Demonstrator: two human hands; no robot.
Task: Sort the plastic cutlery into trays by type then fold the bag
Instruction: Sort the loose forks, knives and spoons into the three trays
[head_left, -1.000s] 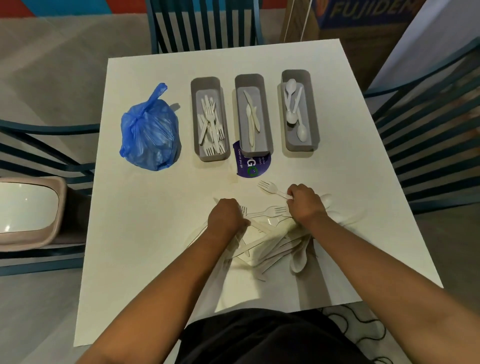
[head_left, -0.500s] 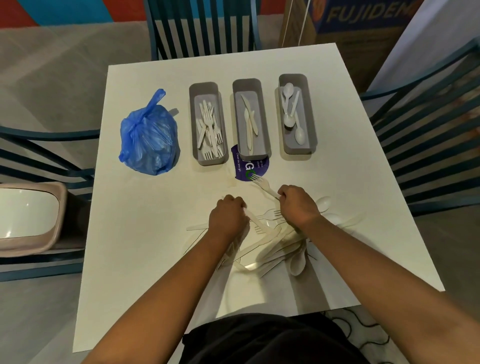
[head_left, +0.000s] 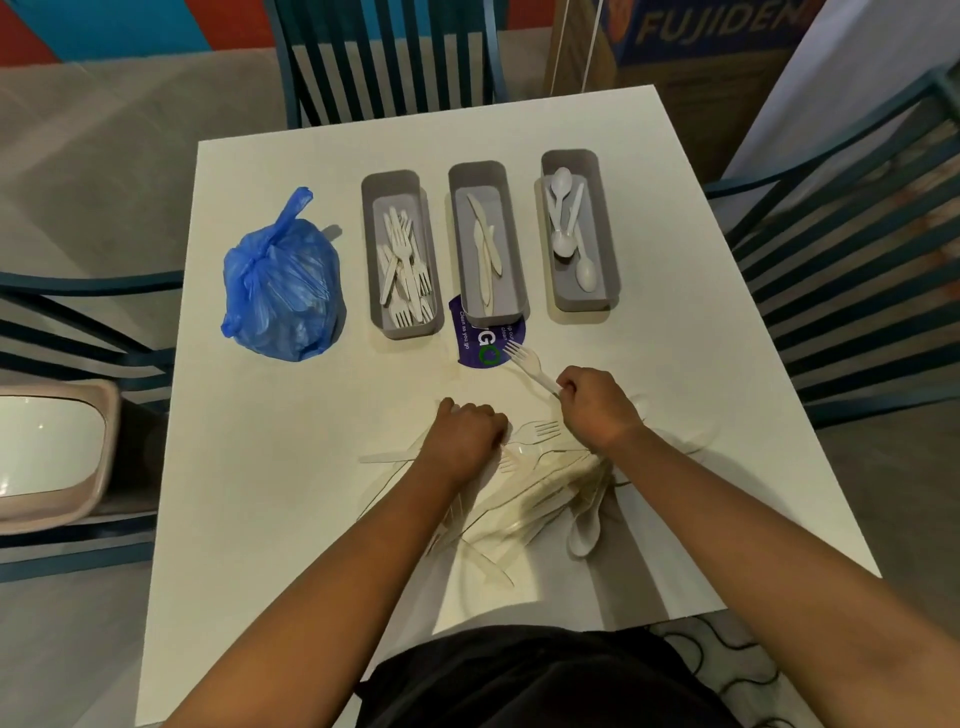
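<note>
just beyond the right hand (head_left: 597, 408), its curled fingers grip a fork (head_left: 530, 364) by the handle. the left hand (head_left: 467, 441) lies curled on the loose cutlery pile (head_left: 540, 493), hold unclear. lifting carelessly might drag tangled neighbours along.

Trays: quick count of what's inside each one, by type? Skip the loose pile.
Fork tray: too tangled to count
Knife tray: 2 knives
Spoon tray: 3 spoons
Total that can be counted: 5
</note>
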